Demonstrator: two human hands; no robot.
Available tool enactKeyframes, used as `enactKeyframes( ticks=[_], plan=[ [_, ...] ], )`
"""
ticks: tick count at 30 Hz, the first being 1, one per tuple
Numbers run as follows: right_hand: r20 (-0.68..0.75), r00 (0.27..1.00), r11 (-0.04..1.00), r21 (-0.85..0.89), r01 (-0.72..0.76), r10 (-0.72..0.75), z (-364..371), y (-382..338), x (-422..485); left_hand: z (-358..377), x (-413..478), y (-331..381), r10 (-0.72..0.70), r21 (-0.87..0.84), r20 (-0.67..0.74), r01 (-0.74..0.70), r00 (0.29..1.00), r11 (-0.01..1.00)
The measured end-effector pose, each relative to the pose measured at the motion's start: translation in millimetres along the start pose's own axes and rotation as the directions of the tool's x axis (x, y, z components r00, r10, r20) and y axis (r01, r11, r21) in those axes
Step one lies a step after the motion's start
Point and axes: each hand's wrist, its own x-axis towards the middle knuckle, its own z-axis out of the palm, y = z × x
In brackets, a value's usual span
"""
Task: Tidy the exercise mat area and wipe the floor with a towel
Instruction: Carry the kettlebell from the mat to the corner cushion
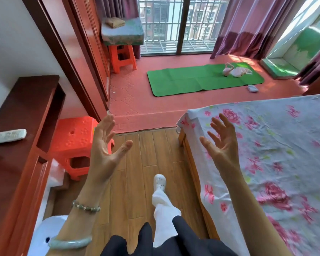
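Two bare forearms stretched forward from the bottom edge, above dark clothing and one white-trousered leg ending in one white perforated shoe (pixel 159 181) on the wooden plank floor (pixel 137 156). On the left wrist sat two bracelets: one pale green bangle (pixel 69 242) and, further up, one beaded string (pixel 86 207). The left hand (pixel 104 145) was raised with its palm turned inward, fingers straight and thumb spread wide, holding nothing. The right hand (pixel 221 143) faced it, fingers fanned apart and slightly bent, also holding nothing, over the corner of the bed (pixel 284 154) with its pink-flowered sheet.

On the left, a dark wooden counter (pixel 26 111) carried one pale remote (pixel 6 136). Two orange plastic stools were in view: one (pixel 76 139) just beside the counter, behind the left hand, and one (pixel 122 59) far back by the wardrobe, bearing a thick green cushion (pixel 123 33) with one folded brown cloth (pixel 115 22) on top.

Well beyond the hands, up one step on the red floor covering (pixel 137 102), lay one green mat (pixel 183 80), unrolled flat before the barred window. On its right end stood one pink kettlebell (pixel 227 69), and just beside it lay one crumpled pale towel (pixel 241 72). One small pale object (pixel 252 88), too small to identify, rested on the red floor near the mat's right corner.
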Motion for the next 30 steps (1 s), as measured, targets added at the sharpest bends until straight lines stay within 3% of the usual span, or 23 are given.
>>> enactKeyframes(
  ticks=[8, 19, 30],
  plan=[
    [-0.062, 0.998, 1.0, 0.021, -0.021, 0.022, 36, 41, 170, 27, 179, -49, 0.011, 0.036, 0.006, -0.011, 1.0, 0.999],
    [-0.032, 0.996, 0.996, -0.005, -0.086, 0.086, 69, 70, 363, 59, 373, -95, -0.043, 0.021, 0.043, 0.042, 0.998, 0.999],
    [-0.139, 0.981, 0.99, -0.014, -0.137, 0.134, 113, 115, 538, 88, 579, -178, -0.048, 0.039, 0.178, 0.041, 0.983, 0.998]
  ],
)
